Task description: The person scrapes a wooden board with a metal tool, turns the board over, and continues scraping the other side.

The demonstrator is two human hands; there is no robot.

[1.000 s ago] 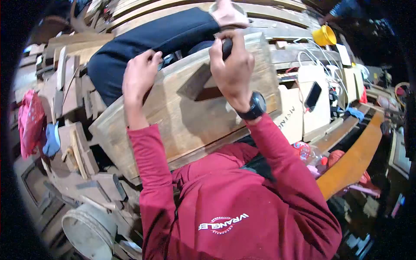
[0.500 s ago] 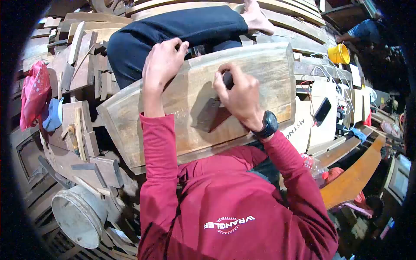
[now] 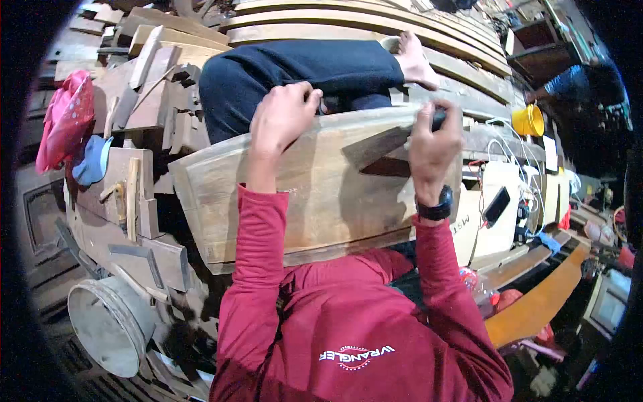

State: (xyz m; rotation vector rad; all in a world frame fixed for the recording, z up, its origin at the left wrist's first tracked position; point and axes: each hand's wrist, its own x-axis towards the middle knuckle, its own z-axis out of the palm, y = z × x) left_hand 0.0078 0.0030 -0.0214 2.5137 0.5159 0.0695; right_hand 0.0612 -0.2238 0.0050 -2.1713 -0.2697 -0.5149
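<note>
A wooden panel (image 3: 315, 194) lies crosswise in front of the person's torso, its near edge close to the red shirt (image 3: 355, 321) and its far edge beside a leg in dark trousers (image 3: 295, 63). The left hand (image 3: 284, 117) rests at the panel's far edge with its fingers bent; whether it grips the wood I cannot tell. The right hand (image 3: 435, 144), slightly blurred, is clenched around the dark handle (image 3: 439, 120) of a flat tool (image 3: 378, 144), which sits over the right part of the panel and extends leftward from the fist. A black watch (image 3: 437, 204) circles the right wrist. Beyond that wrist, a phone (image 3: 497, 206) lies on a pale board (image 3: 495, 177), near white cables (image 3: 499, 144) and a yellow bucket (image 3: 528, 120). On the left, a pink cloth (image 3: 65, 120) and a blue cloth (image 3: 92, 161) hang just beside each other among wood pieces, with a grimy bucket (image 3: 107, 328) tilted nearer the person.
</note>
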